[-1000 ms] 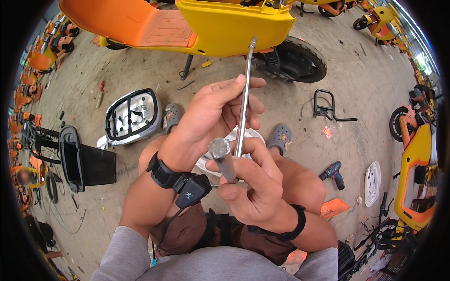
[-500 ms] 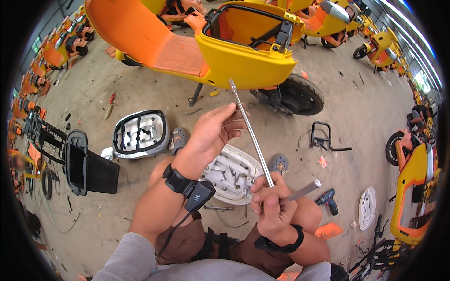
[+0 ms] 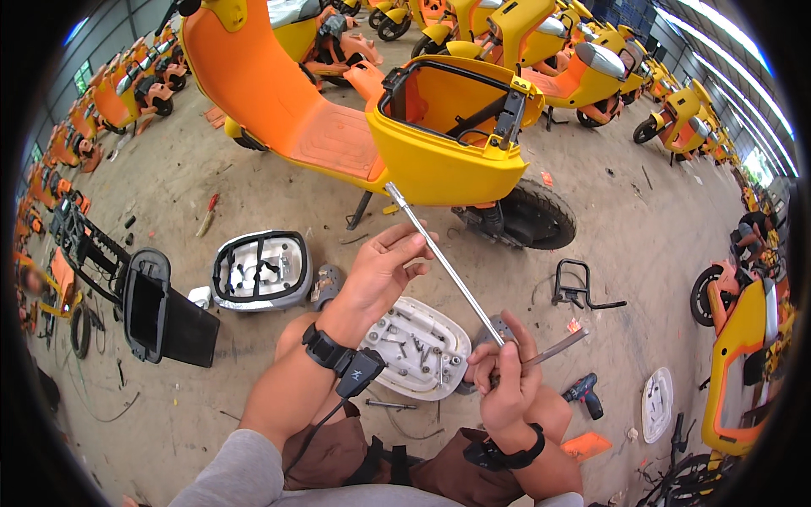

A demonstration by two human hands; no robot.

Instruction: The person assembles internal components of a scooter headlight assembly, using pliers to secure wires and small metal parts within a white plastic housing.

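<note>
The person's right hand (image 3: pixel 505 384) is clenched around the handle end of a long metal wrench (image 3: pixel 443 260), whose far tip sits under the rear of the yellow scooter (image 3: pixel 439 156). The left hand (image 3: pixel 382 272) steadies the shaft with loosely curled fingers, just below the scooter, above a white panel (image 3: pixel 418 348) on the floor.

Scooter (image 3: pixel 439 144): yellow and orange
Long rod (image 3: pixel 443 258): shiny silver
Seat pan (image 3: pixel 418 346): white
Wristbands (image 3: pixel 325 348): black
Power drill (image 3: pixel 583 394): black, red
Floor (image 3: pixel 659 228): grey-brown
</note>
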